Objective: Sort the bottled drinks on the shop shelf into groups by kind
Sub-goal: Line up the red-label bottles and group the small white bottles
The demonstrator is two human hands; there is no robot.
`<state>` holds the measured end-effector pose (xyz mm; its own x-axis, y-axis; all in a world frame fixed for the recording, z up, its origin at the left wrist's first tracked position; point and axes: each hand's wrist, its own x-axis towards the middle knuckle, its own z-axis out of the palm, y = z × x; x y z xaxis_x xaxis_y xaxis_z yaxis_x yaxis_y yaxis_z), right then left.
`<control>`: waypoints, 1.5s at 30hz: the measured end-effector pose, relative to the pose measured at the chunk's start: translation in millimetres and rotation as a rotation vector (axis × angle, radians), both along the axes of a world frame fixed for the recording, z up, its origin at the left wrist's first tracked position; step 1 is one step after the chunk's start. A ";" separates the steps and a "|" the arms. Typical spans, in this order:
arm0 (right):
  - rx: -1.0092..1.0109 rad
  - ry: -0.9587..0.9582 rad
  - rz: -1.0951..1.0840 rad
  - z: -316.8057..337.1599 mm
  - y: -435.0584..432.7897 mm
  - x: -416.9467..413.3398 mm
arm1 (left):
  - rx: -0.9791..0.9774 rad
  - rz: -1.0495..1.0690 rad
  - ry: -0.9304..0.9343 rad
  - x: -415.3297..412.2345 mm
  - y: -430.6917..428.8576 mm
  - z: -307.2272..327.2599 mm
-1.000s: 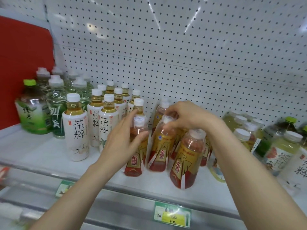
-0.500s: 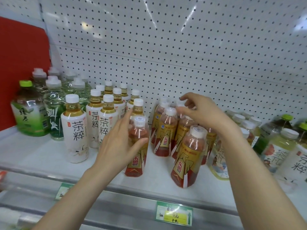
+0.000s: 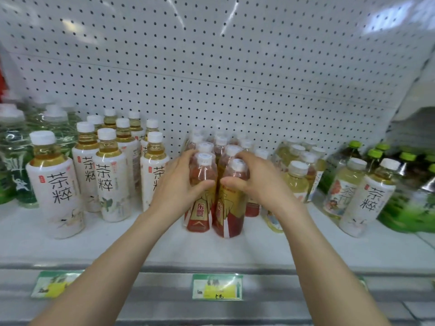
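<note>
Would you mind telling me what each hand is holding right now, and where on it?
The left hand grips the front left red bottle around its upper body. The right hand grips the front right red bottle likewise, below the cap.

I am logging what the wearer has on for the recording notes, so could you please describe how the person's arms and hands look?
Both forearms are bare as far as the frame shows: no sleeves or cuffs. The left hand and right hand wear no gloves, and no watch, bracelet or ring shows. Nails look short and unpainted.
</note>
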<state>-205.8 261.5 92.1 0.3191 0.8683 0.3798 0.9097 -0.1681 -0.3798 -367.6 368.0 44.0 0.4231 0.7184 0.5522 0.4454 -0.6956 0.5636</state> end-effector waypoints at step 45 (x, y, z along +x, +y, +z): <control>-0.227 -0.084 -0.083 20.7 55.2 64.0 | -0.017 -0.059 0.014 -12.8 -6.7 0.2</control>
<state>-141.8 316.7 112.8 0.3680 0.9066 0.2064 0.9161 -0.3155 -0.2473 -380.4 361.3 44.2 0.4723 0.7013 0.5340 0.4120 -0.7112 0.5696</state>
